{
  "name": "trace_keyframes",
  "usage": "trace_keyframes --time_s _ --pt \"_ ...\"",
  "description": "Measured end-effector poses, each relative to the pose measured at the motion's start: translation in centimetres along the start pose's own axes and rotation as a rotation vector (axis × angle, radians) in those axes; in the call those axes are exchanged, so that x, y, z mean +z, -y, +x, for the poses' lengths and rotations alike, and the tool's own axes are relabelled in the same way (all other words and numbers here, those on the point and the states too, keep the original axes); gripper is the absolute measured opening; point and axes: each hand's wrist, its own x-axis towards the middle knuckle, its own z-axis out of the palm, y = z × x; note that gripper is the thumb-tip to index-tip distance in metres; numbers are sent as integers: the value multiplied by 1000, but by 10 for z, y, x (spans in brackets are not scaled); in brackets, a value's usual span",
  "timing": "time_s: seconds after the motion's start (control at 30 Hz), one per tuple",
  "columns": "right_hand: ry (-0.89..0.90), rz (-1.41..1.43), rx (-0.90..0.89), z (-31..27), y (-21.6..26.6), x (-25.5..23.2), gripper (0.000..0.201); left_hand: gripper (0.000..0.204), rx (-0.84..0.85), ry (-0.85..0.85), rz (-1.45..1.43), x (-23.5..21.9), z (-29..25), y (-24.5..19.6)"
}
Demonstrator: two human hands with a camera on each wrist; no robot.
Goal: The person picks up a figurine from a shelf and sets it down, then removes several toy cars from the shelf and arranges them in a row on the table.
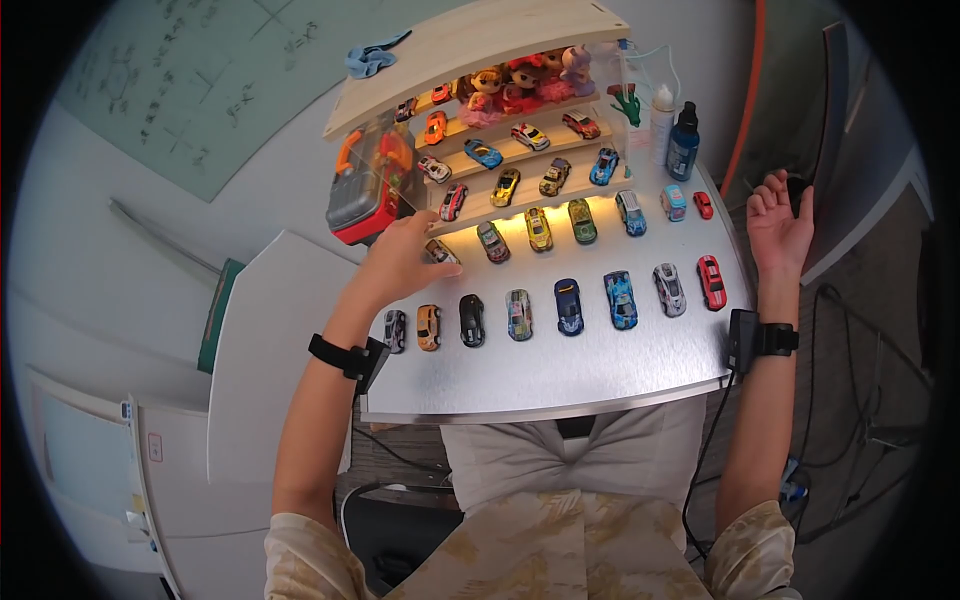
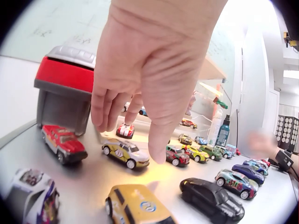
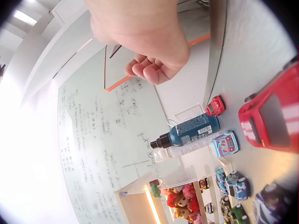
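Observation:
My left hand (image 1: pixel 400 255) reaches over the far left part of the metal tabletop (image 1: pixel 460 385), thumb and fingers spread apart. Beneath it stands a white and yellow toy car (image 2: pixel 125 153), with the thumb tip beside its front end in the left wrist view. A red toy pickup (image 2: pixel 64 143) is to the left of that car, a yellow toy car (image 2: pixel 140 205) and a black toy car (image 2: pixel 211 199) nearer the camera. Past the table's right edge my right hand (image 1: pixel 780 228) is raised, palm up, its fingers loosely curled and holding nothing.
A wooden tiered shelf (image 1: pixel 470 28) carries several toy cars and dolls (image 1: pixel 525 80). Left of it stands a red and grey toolbox (image 1: pixel 372 190). A blue spray bottle (image 1: pixel 683 145) and a white bottle (image 1: pixel 662 125) stand at back right. Toy cars form a front row.

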Motion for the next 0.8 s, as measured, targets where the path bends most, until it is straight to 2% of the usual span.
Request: trace_keyframes --time_s 0.1,0.2,0.4,0.8 --pt "0 -1 2 0 0 -1 47 73 121 -42 -129 -8 3 -16" --pt "-9 -4 -3 0 -1 2 47 70 250 -80 -126 8 14 -24" --pt "3 22 1 -1 0 -2 48 66 176 121 -19 15 32 -50" --pt "15 36 -12 -1 0 0 49 63 147 111 -29 18 36 -50"
